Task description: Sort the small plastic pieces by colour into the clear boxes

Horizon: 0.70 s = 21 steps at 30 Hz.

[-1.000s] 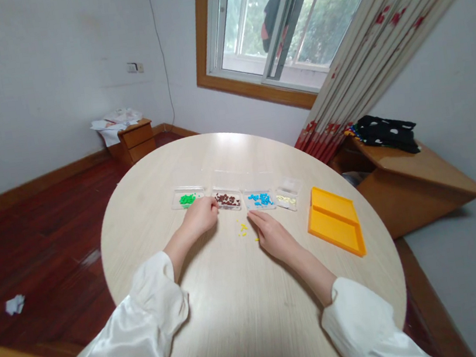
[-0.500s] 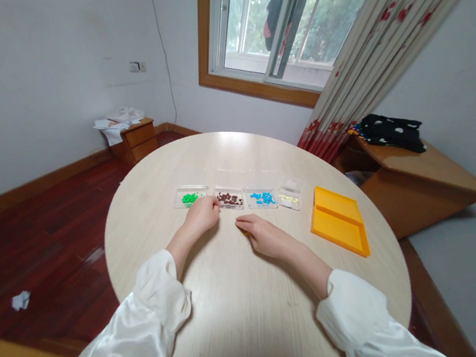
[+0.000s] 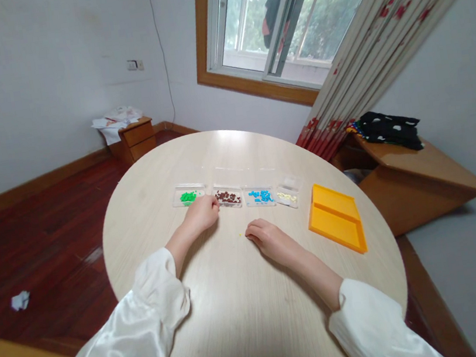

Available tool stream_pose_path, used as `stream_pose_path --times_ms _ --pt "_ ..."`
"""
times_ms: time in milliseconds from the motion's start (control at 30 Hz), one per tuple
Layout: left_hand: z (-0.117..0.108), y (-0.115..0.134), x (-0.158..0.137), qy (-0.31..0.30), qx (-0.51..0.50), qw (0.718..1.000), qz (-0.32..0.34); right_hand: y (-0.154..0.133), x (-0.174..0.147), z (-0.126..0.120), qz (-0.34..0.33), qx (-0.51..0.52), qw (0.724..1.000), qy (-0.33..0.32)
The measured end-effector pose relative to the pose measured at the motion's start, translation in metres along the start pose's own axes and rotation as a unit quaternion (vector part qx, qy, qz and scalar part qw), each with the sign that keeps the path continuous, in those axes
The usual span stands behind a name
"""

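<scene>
Fingers curled in a pinch, my left hand [image 3: 202,212] rests at the near edge between a clear tray of small green pieces [image 3: 188,197] and a clear tray of small dark brown pieces [image 3: 227,197]. What it pinches, if anything, is hidden. My right hand [image 3: 271,241] lies low over the table with its fingers bent together, and their contents cannot be made out. A tiny yellow piece [image 3: 240,235] is on the tabletop just left of its fingertips. Beyond the right hand are clear trays with blue pieces [image 3: 261,196] and cream pieces [image 3: 286,197].
A yellow two-compartment tray [image 3: 337,222] lies at the right of the round wooden table [image 3: 223,322]. Clear lids [image 3: 227,174] stand or lie behind the small trays. A tilted wooden cabinet [image 3: 425,187] stands past the table's right edge.
My right hand has drawn back slightly toward me and right, its fingers more curled, uncovering the tiny yellow piece. My left hand has stayed nearly in place. The view has shifted slightly.
</scene>
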<state>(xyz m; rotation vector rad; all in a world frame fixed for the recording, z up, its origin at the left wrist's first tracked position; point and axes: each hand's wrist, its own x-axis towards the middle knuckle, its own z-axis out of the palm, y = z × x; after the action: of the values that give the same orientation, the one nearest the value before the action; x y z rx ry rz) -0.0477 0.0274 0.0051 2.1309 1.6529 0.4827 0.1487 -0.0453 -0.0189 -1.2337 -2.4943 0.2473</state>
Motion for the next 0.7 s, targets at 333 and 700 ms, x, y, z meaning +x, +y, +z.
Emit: stream_pose_path --times_ms 333,700 --pt "0.004 -0.003 0.003 -0.004 0.01 1.0 0.009 -0.006 -0.002 -0.011 0.077 0.001 0.997 -0.019" --pt "0.004 -0.002 0.002 -0.007 0.002 1.0 0.016 0.038 -0.048 -0.087 0.243 0.152 0.935 0.21"
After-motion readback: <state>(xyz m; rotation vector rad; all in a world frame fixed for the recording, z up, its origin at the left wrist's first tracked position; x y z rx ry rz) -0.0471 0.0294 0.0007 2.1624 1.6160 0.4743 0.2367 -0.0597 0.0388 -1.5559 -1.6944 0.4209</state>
